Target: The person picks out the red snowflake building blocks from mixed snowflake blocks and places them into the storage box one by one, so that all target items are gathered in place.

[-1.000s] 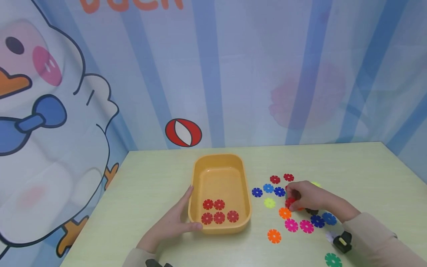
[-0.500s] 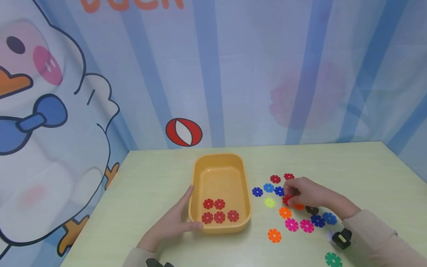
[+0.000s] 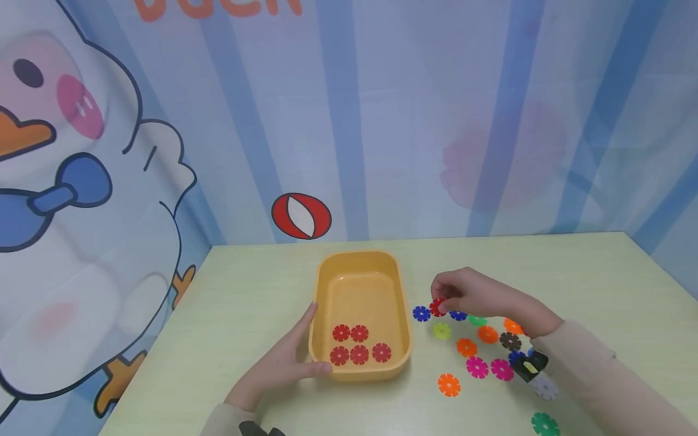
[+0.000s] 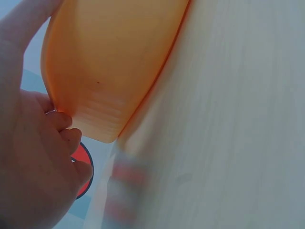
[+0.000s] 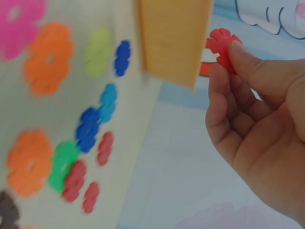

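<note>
An orange tray [image 3: 403,315] sits mid-table with several red snowflake discs [image 3: 358,344] at its near end. My left hand [image 3: 289,360] lies flat against the tray's near-left corner [image 4: 109,71], fingers straight along its wall. My right hand [image 3: 463,293] hovers right of the tray and pinches one red snowflake disc [image 3: 437,307] [image 5: 224,45] between thumb and fingers, lifted above the table. Below and around it lie loose discs in blue [image 3: 421,313], yellow-green [image 3: 441,330], orange [image 3: 466,347], pink [image 3: 477,367] and green [image 3: 477,320].
More discs lie to the near right: orange [image 3: 449,384], black [image 3: 510,341], white [image 3: 545,387], green [image 3: 545,423]. A cartoon-printed curtain wall [image 3: 349,121] closes the table's far and left sides.
My right hand lifted a red disc out of the pile and carried it up and left toward the tray. The left hand stayed on the tray.
</note>
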Demonstrator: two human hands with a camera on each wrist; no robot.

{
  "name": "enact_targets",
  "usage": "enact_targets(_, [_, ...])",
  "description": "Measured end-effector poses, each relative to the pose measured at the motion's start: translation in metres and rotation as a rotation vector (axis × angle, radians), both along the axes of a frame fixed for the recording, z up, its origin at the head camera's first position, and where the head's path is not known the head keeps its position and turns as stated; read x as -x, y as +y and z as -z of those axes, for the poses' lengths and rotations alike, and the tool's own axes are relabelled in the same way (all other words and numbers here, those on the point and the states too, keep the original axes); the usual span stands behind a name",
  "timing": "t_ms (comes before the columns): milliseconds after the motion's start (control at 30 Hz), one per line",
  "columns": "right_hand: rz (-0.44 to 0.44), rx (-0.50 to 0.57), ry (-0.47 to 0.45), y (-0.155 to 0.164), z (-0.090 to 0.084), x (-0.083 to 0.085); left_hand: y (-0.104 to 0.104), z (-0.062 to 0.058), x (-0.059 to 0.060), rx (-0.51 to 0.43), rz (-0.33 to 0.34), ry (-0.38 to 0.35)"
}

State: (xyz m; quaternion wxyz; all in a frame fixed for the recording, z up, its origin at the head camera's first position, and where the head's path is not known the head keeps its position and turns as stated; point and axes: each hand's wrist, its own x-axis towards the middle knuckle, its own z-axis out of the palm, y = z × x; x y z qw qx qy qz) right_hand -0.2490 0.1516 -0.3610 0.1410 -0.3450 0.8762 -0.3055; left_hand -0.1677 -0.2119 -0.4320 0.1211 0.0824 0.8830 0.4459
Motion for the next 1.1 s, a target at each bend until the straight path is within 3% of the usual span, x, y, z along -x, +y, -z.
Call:
enact_targets(267, [-0.081,0.079,-0.056,-0.040,-0.010,-0.001,0.000,-0.001,0.000,-0.004,0.004,0.005])
enact_targets(567, [-0.165,0.094,-0.038,-0.076,-0.012,0.001,0.000,0.000,0.000,-0.015,0.012,0.005])
enact_targets(1100, [-0.158,-0.037,-0.061,-0.113,0.010,0.027,-0.001,-0.001,0.000,-0.025,0.024,0.015])
